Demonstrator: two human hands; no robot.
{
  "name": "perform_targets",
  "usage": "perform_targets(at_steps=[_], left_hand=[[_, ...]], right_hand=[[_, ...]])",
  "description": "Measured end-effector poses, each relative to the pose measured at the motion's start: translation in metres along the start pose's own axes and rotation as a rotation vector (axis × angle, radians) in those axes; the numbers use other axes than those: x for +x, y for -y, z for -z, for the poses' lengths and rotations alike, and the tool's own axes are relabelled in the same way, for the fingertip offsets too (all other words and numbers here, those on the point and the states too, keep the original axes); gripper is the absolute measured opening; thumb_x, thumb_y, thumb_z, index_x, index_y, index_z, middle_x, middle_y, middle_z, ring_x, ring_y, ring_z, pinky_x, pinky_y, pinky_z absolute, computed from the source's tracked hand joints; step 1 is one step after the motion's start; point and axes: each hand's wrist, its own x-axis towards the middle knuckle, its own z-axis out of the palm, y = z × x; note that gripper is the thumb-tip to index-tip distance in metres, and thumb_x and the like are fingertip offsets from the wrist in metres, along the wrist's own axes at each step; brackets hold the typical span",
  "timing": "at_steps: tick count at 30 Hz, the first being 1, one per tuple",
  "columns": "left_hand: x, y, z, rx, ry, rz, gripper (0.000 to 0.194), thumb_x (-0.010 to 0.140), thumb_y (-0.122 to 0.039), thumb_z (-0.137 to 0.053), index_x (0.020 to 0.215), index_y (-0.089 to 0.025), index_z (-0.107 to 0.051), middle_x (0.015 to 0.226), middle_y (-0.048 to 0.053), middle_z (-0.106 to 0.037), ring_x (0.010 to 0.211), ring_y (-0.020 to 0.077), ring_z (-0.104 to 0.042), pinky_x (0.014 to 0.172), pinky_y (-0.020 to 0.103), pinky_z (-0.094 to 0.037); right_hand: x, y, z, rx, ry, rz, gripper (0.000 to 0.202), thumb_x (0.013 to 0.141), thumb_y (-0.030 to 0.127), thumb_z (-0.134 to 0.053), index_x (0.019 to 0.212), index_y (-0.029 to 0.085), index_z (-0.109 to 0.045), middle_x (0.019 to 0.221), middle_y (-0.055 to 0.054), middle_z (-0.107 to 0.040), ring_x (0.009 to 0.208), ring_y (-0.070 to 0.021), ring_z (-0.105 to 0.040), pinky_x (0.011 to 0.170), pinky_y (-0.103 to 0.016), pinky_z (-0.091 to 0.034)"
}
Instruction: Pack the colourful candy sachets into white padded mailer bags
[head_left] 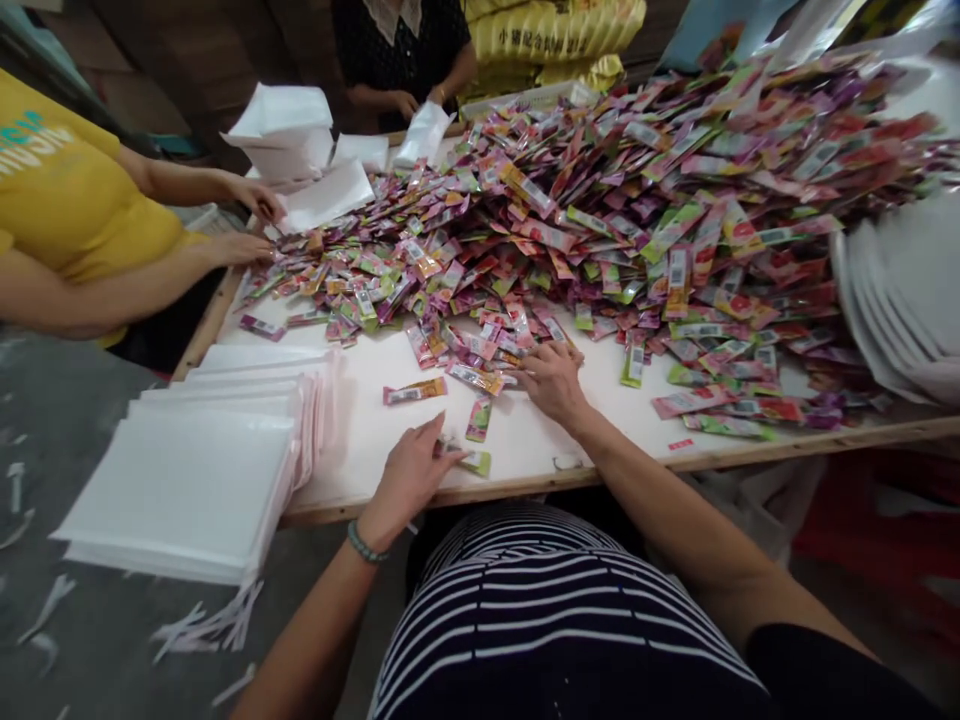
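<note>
My left hand, with a beaded bracelet on its wrist, is at the table's front edge. Its thumb and fingers close on a small green packet that sticks out to the right. My right hand reaches to the near side of a big heap of colourful packets. Its fingers curl down over packets there, and the fingertips are partly hidden, so I cannot tell whether it grips one. Between my hands lie an orange packet and a green and pink packet.
White pouches are stacked at the table's left corner, overhanging the edge. More white sheets stand at the right. A co-worker in yellow handles packets at the left; another person holds a white pouch across the table.
</note>
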Motion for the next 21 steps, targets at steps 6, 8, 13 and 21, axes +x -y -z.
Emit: perform_targets(at_steps=[6, 8, 13, 21], left_hand=[[0.028, 0.03, 0.018, 0.154, -0.263, -0.038, 0.054, 0.089, -0.031, -0.053, 0.14, -0.014, -0.043, 0.145, 0.017, -0.045, 0.133, 0.0334, -0.039, 0.106, 0.048, -0.037], [0.051, 0.041, 0.019, 0.206, -0.184, -0.052, 0.049, 0.088, -0.025, -0.052, 0.136, -0.013, -0.047, 0.136, 0.017, -0.053, 0.129, 0.033, -0.043, 0.102, 0.047, -0.04], [0.068, 0.05, 0.017, 0.181, -0.117, -0.035, 0.029, 0.085, -0.014, -0.047, 0.108, -0.015, -0.066, 0.1, 0.014, -0.067, 0.101, 0.028, -0.058, 0.091, 0.04, -0.046], [0.005, 0.036, 0.012, -0.201, -0.059, -0.199, 0.033, 0.075, -0.008, -0.051, 0.1, -0.02, -0.07, 0.097, 0.004, -0.071, 0.098, 0.0213, -0.057, 0.091, 0.035, -0.047]], right_hand=[[0.014, 0.043, -0.008, 0.039, 0.196, 0.167, 0.026, 0.088, 0.035, -0.061, 0.106, 0.019, -0.068, 0.102, -0.011, -0.069, 0.099, -0.0285, -0.05, 0.085, -0.04, -0.032], [0.017, 0.049, -0.01, -0.013, 0.279, 0.165, 0.025, 0.087, 0.024, -0.059, 0.11, 0.017, -0.067, 0.101, -0.011, -0.07, 0.096, -0.0283, -0.051, 0.084, -0.04, -0.033], [0.015, 0.035, 0.003, 0.051, 0.344, 0.273, 0.033, 0.089, 0.011, -0.049, 0.118, 0.016, -0.064, 0.101, -0.011, -0.068, 0.094, -0.0243, -0.052, 0.083, -0.036, -0.036], [0.004, 0.048, 0.013, -0.2, 0.439, 0.431, 0.025, 0.088, 0.008, -0.048, 0.095, 0.02, -0.069, 0.12, -0.011, -0.059, 0.111, -0.0277, -0.043, 0.087, -0.041, -0.03]])
